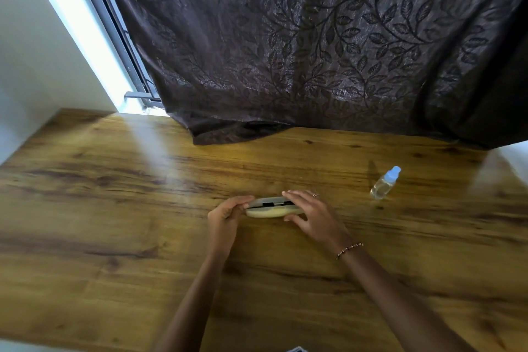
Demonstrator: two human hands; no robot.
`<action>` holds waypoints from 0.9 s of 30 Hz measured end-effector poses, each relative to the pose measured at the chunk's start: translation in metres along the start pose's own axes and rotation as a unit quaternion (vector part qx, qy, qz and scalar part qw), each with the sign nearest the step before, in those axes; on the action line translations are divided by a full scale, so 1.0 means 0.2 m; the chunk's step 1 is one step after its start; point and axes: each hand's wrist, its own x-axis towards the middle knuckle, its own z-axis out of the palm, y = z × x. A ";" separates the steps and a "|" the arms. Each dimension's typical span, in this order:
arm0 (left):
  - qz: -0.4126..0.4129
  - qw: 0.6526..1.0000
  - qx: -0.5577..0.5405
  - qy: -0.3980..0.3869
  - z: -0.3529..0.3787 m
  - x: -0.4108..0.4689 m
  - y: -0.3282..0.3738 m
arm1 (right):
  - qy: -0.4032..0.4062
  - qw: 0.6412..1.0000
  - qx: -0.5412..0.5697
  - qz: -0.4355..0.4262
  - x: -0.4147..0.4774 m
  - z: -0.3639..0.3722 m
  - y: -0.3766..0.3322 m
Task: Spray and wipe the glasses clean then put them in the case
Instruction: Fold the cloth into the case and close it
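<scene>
A pale beige glasses case (271, 208) lies on the wooden table (114, 208), its lid a narrow way ajar. Dark parts of the glasses (268, 204) show in the gap. My left hand (227, 216) pinches the case's left end with curled fingers. My right hand (310, 216) holds the right half, fingers over the lid and thumb at the front edge. A small clear spray bottle (384, 183) with a light blue cap stands to the right, apart from both hands.
A dark leaf-patterned curtain (314, 51) hangs behind the table and its hem rests on the far edge. A bright window strip and frame (108, 37) run along the left. A white wall stands at far left.
</scene>
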 end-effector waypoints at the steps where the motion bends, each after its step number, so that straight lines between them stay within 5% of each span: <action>1: -0.006 1.000 -0.002 -0.009 -0.01 0.00 0.00 | 0.005 1.000 0.003 0.002 0.00 0.00 0.00; 8: -0.187 0.971 -0.105 -0.106 -0.05 0.05 0.01 | 0.016 1.000 0.008 0.009 -0.01 -0.01 0.00; 12: -0.337 0.886 -0.293 -0.125 -0.06 0.10 0.08 | 0.054 0.999 0.005 0.008 -0.01 -0.05 -0.01; 14: -0.338 0.850 -0.369 -0.162 -0.06 0.12 0.11 | 0.100 0.994 -0.033 -0.008 0.00 -0.07 -0.03; 20: -0.280 0.823 -0.463 -0.170 0.07 0.18 0.17 | 0.215 0.971 -0.095 -0.044 0.05 -0.13 -0.04; 27: -0.242 0.792 -0.550 -0.105 0.14 0.23 0.23 | 0.167 0.981 0.094 0.006 0.13 -0.27 -0.06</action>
